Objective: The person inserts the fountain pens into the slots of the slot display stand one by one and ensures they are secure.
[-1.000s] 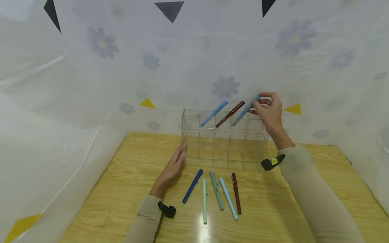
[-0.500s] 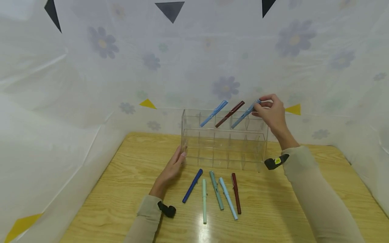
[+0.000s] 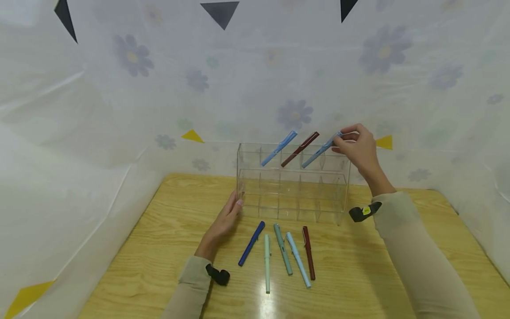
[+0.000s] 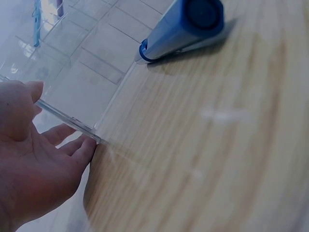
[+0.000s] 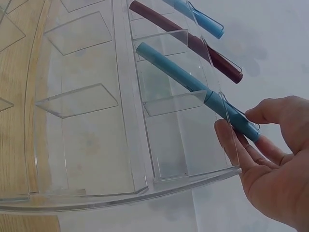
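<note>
A clear acrylic pen rack [image 3: 292,177] with stepped, divided tiers stands on the table. At its left end my left hand [image 3: 223,221] holds the side panel, thumb on one side and fingers on the other. My right hand [image 3: 358,148] pinches the cap end of a grey-blue pen [image 5: 178,75] between thumb and fingers. This pen leans tilted in a top-tier compartment, its lower end inside. To its left in the same tier lean a dark red pen [image 3: 299,149] and a light blue pen [image 3: 279,149], each in its own compartment.
In front of the rack lie a dark blue pen [image 3: 251,243], a mint pen [image 3: 267,263], a grey-green pen [image 3: 283,249], a pale blue pen [image 3: 298,260] and another dark red pen [image 3: 308,253]. A flowered white curtain [image 3: 247,88] hangs behind the table [image 3: 139,266].
My right hand has moved slightly right and down, tilting the grey-blue pen lower toward the right in its compartment. My left hand stays on the rack.
</note>
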`<state>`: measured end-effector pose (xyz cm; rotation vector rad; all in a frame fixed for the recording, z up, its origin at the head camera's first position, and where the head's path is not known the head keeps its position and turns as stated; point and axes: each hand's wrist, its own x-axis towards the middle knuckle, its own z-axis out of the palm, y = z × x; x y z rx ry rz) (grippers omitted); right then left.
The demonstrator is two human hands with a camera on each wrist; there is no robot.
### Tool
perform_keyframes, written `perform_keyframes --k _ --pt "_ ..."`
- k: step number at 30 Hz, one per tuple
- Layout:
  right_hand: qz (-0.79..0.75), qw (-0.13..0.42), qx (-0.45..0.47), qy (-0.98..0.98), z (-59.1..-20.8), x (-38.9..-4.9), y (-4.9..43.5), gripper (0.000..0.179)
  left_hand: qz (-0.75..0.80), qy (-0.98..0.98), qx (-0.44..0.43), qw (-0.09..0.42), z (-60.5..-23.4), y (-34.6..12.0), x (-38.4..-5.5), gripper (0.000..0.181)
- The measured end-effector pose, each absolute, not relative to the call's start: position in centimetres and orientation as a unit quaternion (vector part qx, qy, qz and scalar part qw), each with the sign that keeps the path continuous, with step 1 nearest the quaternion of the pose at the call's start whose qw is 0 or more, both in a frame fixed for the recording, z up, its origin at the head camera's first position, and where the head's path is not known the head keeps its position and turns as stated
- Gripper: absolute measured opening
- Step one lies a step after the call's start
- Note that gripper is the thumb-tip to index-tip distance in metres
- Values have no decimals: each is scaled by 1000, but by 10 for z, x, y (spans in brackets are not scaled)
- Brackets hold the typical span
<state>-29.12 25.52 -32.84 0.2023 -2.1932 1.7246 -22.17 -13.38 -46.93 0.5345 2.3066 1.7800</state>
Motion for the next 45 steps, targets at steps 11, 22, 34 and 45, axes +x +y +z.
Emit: perform_keyframes --k 11,22,34,45 --pt "644 178 39 -743 -326 -281 266 52 596 780 178 65 -504 -135 -237 60" --pt "627 208 37 -750 -332 -253 276 23 590 785 182 53 -503 -137 -238 60" --pt "614 187 57 -765 -349 -217 270 22 601 778 172 69 -496 -137 -238 59" --pt "642 165 52 -747 -373 -194 259 21 598 780 176 55 -502 -138 -238 60"
